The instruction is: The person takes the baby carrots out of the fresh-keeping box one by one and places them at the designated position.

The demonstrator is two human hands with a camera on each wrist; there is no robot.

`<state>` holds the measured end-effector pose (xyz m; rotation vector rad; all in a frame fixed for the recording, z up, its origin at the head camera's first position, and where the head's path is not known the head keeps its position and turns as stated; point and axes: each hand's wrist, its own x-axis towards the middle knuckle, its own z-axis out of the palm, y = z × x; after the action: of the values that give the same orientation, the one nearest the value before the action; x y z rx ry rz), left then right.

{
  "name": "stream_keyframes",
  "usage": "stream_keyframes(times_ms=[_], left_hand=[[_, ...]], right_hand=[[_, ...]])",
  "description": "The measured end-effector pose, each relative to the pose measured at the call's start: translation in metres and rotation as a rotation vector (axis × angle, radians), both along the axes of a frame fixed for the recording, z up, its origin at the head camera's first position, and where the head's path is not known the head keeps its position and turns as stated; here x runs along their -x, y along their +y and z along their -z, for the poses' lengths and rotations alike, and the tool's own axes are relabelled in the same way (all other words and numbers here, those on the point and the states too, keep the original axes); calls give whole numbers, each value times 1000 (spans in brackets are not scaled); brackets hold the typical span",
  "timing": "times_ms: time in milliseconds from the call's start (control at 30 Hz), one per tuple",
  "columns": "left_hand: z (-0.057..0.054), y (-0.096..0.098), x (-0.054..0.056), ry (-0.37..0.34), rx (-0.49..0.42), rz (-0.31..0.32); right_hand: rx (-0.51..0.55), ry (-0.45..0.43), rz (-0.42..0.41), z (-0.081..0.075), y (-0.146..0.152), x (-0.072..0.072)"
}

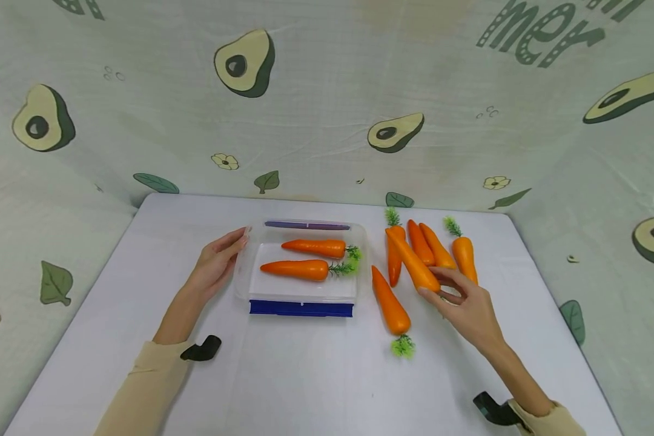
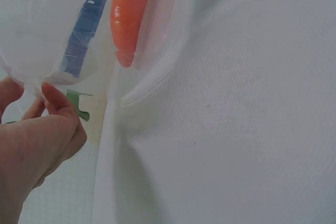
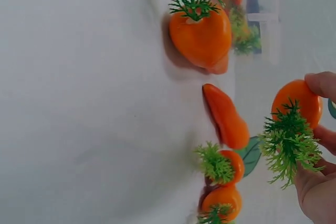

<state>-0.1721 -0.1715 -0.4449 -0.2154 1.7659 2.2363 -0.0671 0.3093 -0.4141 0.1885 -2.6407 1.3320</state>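
In the head view my left hand [image 1: 215, 263] pinches the left rim of a clear plastic box [image 1: 305, 292] with blue clips. Inside the box, two toy carrots [image 1: 294, 269] with green leafy tops lie one behind the other, tips to the left. My right hand [image 1: 471, 309] grips another toy carrot [image 1: 416, 263] by its thick end, its tip slanting up and left over the loose carrots. The right wrist view shows the held carrot's leafy top [image 3: 291, 142] by the fingers. Thumb and fingers meet at the box's edge in the left wrist view.
To the right of the box, one loose carrot [image 1: 390, 306] lies with its leaves toward the front. Several more carrots [image 1: 465, 257] lie behind the right hand. A white cloth covers the table [image 1: 300, 375]; an avocado-print curtain [image 1: 316, 109] hangs behind it.
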Motion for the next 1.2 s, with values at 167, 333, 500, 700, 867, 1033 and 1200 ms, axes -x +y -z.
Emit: stream_keyframes(times_ms=[167,333,500,700,867,1033,1200], left_hand=[[-1,0,-2,2,-2,3],[-1,1,-3,10,8,6],[0,0,-3,7,30,9],[1,-1,-3,9,44,8],[1,-2,-2,8,56,10],[0,-1,-2,11,50,9],[-1,0,-2,6,49,4]], right_hand=[[27,-15,36,9,5,-11],[49,-41,71,19,10,-20],[56,-76,88,26,13,-30],[46,-141,106,32,14,-39],[24,-189,134,36,15,-44],[1,-218,156,39,16,-45],[-11,-258,168,40,16,-46]])
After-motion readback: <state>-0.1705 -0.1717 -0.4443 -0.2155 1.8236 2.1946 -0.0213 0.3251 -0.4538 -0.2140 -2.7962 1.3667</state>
